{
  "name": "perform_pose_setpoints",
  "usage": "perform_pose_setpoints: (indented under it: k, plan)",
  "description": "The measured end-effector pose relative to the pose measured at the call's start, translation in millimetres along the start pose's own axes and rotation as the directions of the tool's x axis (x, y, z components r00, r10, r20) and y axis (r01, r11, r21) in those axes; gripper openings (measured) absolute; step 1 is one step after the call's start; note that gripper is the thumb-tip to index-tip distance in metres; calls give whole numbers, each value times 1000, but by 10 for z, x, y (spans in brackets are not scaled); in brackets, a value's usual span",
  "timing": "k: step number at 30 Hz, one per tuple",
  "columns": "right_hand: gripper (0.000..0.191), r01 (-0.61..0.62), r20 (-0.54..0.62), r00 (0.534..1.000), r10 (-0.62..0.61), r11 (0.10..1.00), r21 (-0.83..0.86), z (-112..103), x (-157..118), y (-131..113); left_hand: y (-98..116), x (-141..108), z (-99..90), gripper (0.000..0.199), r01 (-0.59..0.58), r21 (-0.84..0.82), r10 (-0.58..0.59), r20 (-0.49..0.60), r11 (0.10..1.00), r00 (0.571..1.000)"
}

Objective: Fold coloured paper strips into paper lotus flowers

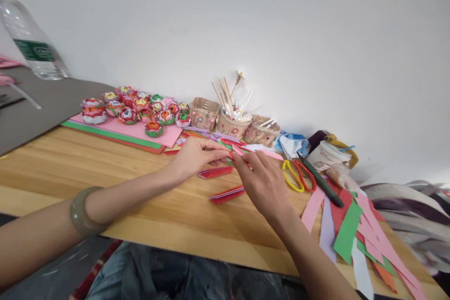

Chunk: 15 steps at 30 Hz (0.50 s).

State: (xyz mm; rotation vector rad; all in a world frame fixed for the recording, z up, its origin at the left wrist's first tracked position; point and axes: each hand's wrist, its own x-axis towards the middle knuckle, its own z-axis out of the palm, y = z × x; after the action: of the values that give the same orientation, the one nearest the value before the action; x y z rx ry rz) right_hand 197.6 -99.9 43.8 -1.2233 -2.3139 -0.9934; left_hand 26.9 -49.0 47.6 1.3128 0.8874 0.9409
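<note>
Both hands at work: your left hand (192, 157) and right hand (263, 183) have fingertips pinched nearly closed on the folded paper (238, 149), nearer the bench's (158, 218) back edge than its front. Careful, uneven pinching could skew those layers, a hard tug could tear them, and a dropping wrist could sweep the red folded strips (215, 172) toward the front edge!

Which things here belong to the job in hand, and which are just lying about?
Seemingly part of it: held paper, folded paper bundles, cut strips, paper flowers, scissors.

Probably just lying about: water bottle, lidded cup.
</note>
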Motion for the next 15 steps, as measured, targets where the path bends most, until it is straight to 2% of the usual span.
perform_pose_setpoints:
  k: [3,5,6,8,10,11,13,15]
  plan:
    - [20,-87,38,996,85,994,63,91,-58,91,-90,43,-47,34,-123,125,124,-3,984,992]
    - [22,-180,58,983,174,975,128,162,-103,166,-187,56,-78,27,-230,364,239,21,902,971]
    - [23,-212,68,977,204,963,165,195,-123,198,-239,56,-85,19,-265,524,245,108,810,964]
    - [25,-246,89,969,231,942,229,250,-155,244,-338,51,-78,11,-408,728,262,313,552,913]
    - [27,-261,94,965,245,926,271,288,-176,263,-416,52,-51,12,-484,816,233,428,316,873]
    - [28,-270,92,963,254,920,285,301,-183,267,-445,59,-35,14,-494,836,214,451,238,867]
    - [29,-286,83,958,274,906,312,317,-193,269,-482,84,-11,16,-484,859,178,456,169,872]
    - [29,-300,92,954,286,889,346,323,-198,274,-494,120,-4,17,-466,868,159,442,173,883]
